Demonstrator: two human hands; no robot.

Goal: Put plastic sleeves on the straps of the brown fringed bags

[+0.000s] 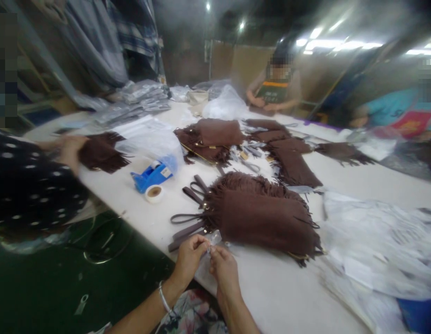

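Close together at the table's near edge, both my hands have their fingers pinched. My left hand (191, 256), with a bracelet at the wrist, grips one side of a small clear plastic piece (215, 237). On its other side my right hand (223, 265) pinches too; what exactly sits between those fingertips is too small to make out. Just beyond them lies a stack of brown fringed bags (264, 220), with gold zippers along the edges. Several brown wrist straps (187, 217) stick out from the stack's left end.
A blue tape dispenser (152, 176) and a tape roll (154, 193) lie left of the stack. More brown fringed bags (218, 133) lie farther back. Clear plastic bags (382, 241) spread at right. One co-worker in a dotted sleeve (34, 181) handles a bag at left; two others sit across the table.
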